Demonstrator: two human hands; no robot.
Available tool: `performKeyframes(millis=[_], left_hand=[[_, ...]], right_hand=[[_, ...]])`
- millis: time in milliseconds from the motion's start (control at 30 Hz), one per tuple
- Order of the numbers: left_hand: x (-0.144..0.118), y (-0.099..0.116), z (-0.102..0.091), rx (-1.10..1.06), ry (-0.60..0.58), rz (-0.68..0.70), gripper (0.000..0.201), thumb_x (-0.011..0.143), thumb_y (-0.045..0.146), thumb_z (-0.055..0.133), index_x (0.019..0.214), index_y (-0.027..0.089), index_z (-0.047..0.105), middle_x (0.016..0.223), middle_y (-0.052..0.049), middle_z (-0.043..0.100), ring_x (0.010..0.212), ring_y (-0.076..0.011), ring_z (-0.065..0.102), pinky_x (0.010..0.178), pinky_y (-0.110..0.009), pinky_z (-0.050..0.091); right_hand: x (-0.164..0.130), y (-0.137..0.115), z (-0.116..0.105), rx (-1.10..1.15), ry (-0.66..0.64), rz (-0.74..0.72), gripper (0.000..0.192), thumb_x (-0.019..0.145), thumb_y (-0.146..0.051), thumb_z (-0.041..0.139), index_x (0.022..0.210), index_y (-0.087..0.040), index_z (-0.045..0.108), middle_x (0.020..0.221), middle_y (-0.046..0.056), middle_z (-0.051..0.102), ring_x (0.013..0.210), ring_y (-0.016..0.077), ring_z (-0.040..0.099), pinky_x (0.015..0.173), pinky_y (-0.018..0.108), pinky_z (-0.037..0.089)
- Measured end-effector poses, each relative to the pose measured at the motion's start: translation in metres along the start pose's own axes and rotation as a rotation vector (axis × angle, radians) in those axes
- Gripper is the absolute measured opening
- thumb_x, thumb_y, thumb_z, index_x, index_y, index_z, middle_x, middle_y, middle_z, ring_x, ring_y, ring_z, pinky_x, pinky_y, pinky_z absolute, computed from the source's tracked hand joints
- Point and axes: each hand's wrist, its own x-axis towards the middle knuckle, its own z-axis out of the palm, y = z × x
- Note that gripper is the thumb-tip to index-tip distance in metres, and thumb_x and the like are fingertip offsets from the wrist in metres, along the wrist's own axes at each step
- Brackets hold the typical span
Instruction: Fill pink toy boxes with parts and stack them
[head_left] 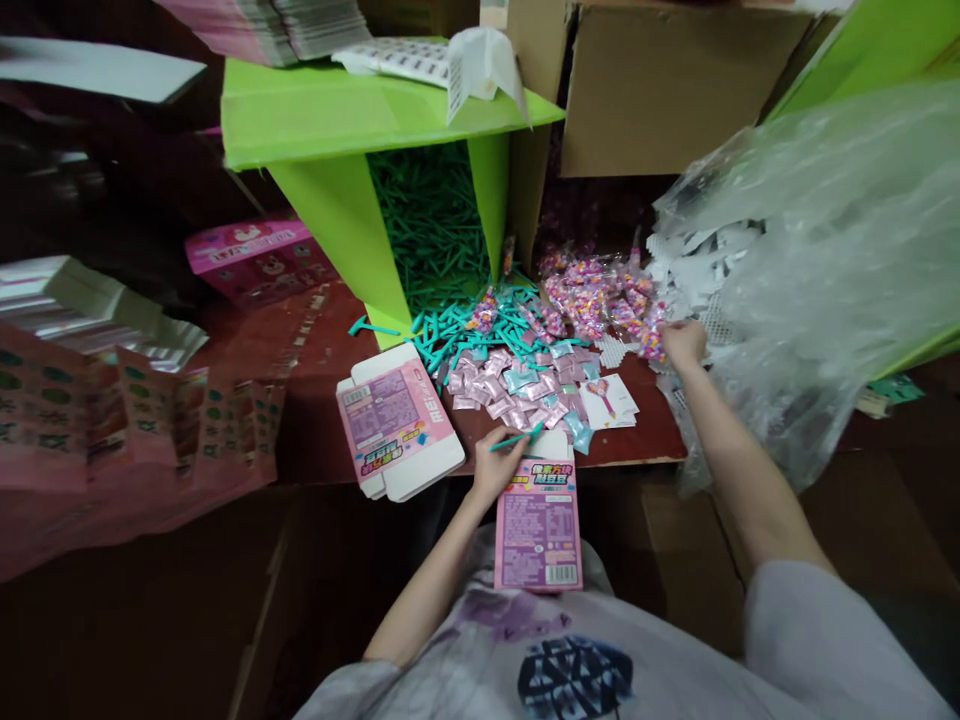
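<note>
Under the left hand (493, 468), at the near edge of the table (315, 440), stands an opened pink box (538, 525), its lower end resting against the person's lap. Fingers closed on a teal stick (517, 438), held level just above the box mouth. Right hand (682, 343) stretched well away to the far right, fingers pinched together at a bead packet (651, 342) on the edge of the packet heap (596, 295); whether the packet is lifted clear, cannot tell. Crinkled clear plastic bag (817, 260) just beyond that hand.

Between the two hands: scatter of small pink and blue sachets (517, 385), printed cards (609, 398). Ahead of the left hand, loose teal sticks (450, 335) spilling from a tipped green carton (330, 130). To its left, a flat unfolded box (394, 425).

Judgement: filling step in hand, one box being loaded item by item; stick about to go in, packet being fetched. Next move calls for tipping the stick lengthwise into the narrow opening while the box stays propped, then bringing the packet back across without snagging the sachets.
</note>
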Motion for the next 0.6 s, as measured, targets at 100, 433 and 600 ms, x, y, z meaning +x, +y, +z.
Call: performKeyframes(millis=[100, 433, 600], left_hand=[[0.006, -0.003, -0.002, 0.059, -0.027, 0.036, 0.025, 0.085, 0.037, 0.056, 0.071, 0.019, 0.066, 0.072, -0.002, 0.069, 0.073, -0.0171, 0.063, 0.084, -0.035, 0.046], [-0.002, 0.006, -0.005, 0.302, -0.08, 0.002, 0.047, 0.076, 0.042, 0.067, 0.117, 0.02, 0.058, 0.104, -0.009, 0.068, 0.104, -0.0253, 0.059, 0.104, -0.05, 0.027], [-0.004, 0.006, -0.009, 0.15, 0.019, 0.019, 0.059, 0.085, 0.035, 0.057, 0.138, 0.02, 0.038, 0.122, -0.013, 0.061, 0.114, -0.0249, 0.055, 0.103, -0.045, 0.031]], right_hand=[[-0.057, -0.021, -0.005, 0.392, -0.01, -0.116, 0.033, 0.078, -0.034, 0.059, 0.1, -0.01, 0.066, 0.109, 0.017, 0.065, 0.104, 0.0233, 0.057, 0.099, 0.04, 0.039], [-0.227, -0.019, 0.05, 1.021, -0.541, 0.153, 0.032, 0.064, -0.043, 0.075, 0.082, -0.018, 0.065, 0.078, 0.002, 0.067, 0.07, 0.0152, 0.061, 0.065, 0.027, 0.05], [-0.236, -0.004, 0.053, 0.864, -0.647, 0.091, 0.032, 0.056, -0.04, 0.079, 0.077, -0.018, 0.068, 0.077, 0.002, 0.068, 0.07, 0.0174, 0.062, 0.069, 0.031, 0.049]])
